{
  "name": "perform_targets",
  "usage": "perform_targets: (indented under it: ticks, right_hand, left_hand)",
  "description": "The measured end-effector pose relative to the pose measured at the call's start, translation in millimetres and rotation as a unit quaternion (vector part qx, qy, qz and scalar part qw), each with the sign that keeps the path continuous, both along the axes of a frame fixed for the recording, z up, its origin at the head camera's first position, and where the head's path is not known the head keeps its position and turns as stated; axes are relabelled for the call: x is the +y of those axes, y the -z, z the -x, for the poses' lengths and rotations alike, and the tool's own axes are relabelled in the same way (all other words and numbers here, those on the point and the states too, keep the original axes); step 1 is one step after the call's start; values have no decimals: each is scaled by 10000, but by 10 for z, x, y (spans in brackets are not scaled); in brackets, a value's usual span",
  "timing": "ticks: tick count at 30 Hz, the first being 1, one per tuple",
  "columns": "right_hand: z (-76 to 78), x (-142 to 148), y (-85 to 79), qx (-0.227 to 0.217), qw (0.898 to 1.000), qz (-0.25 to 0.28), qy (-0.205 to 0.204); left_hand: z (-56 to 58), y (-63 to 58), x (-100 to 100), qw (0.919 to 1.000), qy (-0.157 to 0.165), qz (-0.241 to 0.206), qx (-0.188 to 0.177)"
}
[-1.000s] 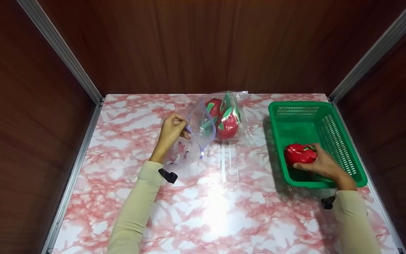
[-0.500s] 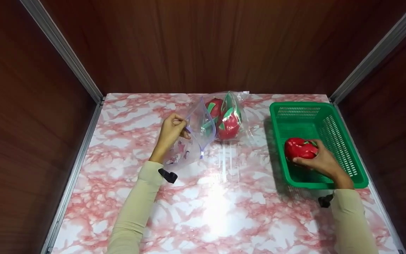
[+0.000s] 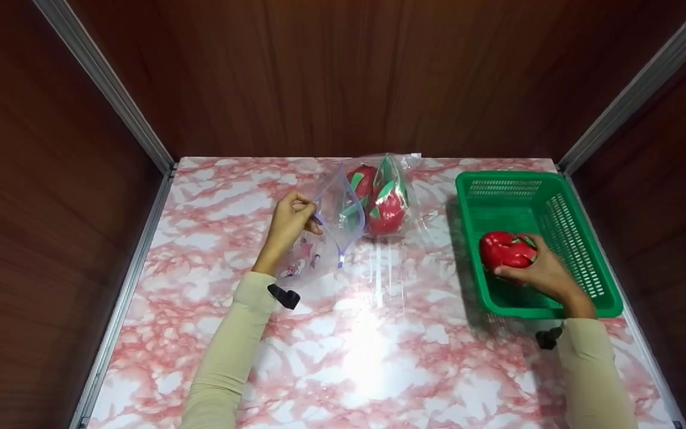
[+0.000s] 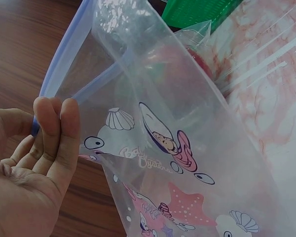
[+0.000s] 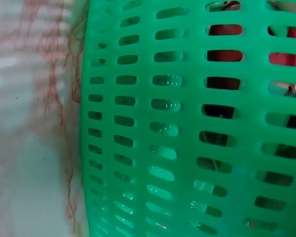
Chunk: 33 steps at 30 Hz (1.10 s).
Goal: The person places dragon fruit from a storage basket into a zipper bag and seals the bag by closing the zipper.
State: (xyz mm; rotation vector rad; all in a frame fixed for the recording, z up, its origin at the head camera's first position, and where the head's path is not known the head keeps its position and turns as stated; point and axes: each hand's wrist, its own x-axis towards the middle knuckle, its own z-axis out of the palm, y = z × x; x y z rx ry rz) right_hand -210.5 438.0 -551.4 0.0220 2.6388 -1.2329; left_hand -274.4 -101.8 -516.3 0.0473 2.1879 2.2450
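Note:
My left hand [image 3: 295, 217] pinches the rim of a clear zip bag [image 3: 310, 253] with a purple edge, its mouth spread apart. In the left wrist view, thumb and fingers [image 4: 69, 116] meet on that purple strip; starfish and shell prints cover the bag. My right hand [image 3: 542, 271] grips a shiny red dragon fruit [image 3: 501, 250] with green flaps, inside the green basket [image 3: 465, 208] near its left wall. From the right wrist, the basket's slotted side [image 5: 140, 112] hides most of the hand; bits of red show through the slots.
Behind the purple-edged bag stands another clear bag [image 3: 414, 202] with a green zip, holding red dragon fruits [image 3: 386, 214] with green flaps. The marbled table [image 3: 200, 333] is bounded by wooden panels [image 3: 343, 77] at the back and sides.
My right hand has shifted slightly up and left in the head view, and the dragon fruit in its grip has turned and risen a little. The left hand and bag stay put.

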Motion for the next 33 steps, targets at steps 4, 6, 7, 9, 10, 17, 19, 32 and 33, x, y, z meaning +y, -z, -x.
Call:
perform_targets:
  ticks: [4, 6, 7, 9, 10, 17, 19, 32, 33]
  right_hand:
    - [12, -13, -32, 91, 9999, 92, 43]
    - [27, -22, -50, 155, 9998, 87, 75]
    - [35, -29, -62, 190, 9997, 86, 93]
    - [50, -42, -84, 245, 9996, 59, 122]
    - [56, -47, -95, 274, 9995, 54, 131]
    - [78, -66, -141, 382, 9991, -58, 172]
    - [83, -71, -150, 371, 9992, -21, 166]
    - [132, -125, -252, 684, 9976, -17, 50]
    - [133, -129, -259, 718, 9974, -33, 50]
  left_hand:
    - [6, 0, 7, 10000, 21, -22, 46]
    - [6, -3, 10, 9999, 34, -24, 94]
    - [3, -3, 10, 9999, 41, -29, 113]
    - [-2, -6, 10, 9999, 53, -28, 137]
    - [-3, -5, 12, 9999, 44, -30, 141]
    - [-6, -8, 18, 9999, 36, -60, 140]
    - [-5, -11, 21, 9999, 26, -90, 131]
    - [4, -17, 26, 9999, 44, -27, 112]
    - [1, -20, 24, 9999, 56, 1, 116]
